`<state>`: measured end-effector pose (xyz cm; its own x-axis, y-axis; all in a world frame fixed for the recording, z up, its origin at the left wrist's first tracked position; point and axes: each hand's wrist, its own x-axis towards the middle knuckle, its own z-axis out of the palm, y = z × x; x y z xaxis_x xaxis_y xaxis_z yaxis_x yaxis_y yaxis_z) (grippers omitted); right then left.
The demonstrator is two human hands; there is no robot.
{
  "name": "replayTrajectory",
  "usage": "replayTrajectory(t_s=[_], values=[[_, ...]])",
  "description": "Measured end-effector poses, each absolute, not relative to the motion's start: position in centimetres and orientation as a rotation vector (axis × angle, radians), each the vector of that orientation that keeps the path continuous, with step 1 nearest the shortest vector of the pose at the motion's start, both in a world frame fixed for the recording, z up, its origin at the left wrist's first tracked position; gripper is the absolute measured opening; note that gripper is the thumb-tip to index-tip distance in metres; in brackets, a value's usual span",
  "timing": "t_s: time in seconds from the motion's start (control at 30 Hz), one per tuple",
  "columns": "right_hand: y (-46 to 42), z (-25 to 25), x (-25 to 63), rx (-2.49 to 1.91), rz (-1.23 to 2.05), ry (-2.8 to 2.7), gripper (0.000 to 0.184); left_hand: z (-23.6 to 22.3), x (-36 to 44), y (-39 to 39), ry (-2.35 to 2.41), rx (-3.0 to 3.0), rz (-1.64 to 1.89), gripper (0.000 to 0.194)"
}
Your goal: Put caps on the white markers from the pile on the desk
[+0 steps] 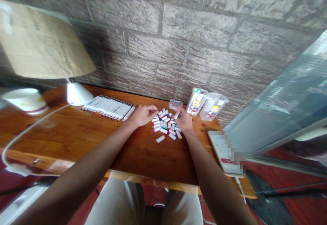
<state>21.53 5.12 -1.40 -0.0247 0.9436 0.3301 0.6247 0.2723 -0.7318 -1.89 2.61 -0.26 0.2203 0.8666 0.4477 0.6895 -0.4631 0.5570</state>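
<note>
A pile of white marker caps (164, 124) with coloured ends lies loose on the wooden table. At the pile's left edge is my left hand (145, 115), its fingers curled inward; a small red spot shows by them, but what they hold, if anything, is unclear. Over the right side of the pile, my right hand (185, 120) pinches a white marker cap (176, 115). One cap (160, 139) lies apart, nearer the table's front. To the left of my left hand, white markers (109, 107) lie side by side in a slanting row.
Two clear plastic cases (209, 107) with yellow labels stand at the back right, beside a small clear lid (175, 104). A lamp (78, 93) and a paper cup (27, 100) are at left. A tablet-like device (226, 153) with a cable lies on the right edge. The brick wall (163, 54) rises behind.
</note>
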Motion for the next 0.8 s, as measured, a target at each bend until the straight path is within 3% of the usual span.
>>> replayTrajectory(t_s=[0.23, 0.43, 0.8], values=[[5.0, -1.0, 21.1, -1.207, 0.597, -1.598, 0.030, -0.6, -1.7, 2.8, 1.361, 2.160, 1.186, 0.028], [2.8, 1.0, 19.2, -0.806, 0.981, -1.480, 0.038, 0.3, -0.5, 2.4, 1.003, 1.728, 1.219, 0.050], [0.8, 1.8, 18.6, -0.695, 1.176, -1.472, 0.041, 1.2, -0.5, 1.7, 0.865, 1.456, 1.218, 0.044]])
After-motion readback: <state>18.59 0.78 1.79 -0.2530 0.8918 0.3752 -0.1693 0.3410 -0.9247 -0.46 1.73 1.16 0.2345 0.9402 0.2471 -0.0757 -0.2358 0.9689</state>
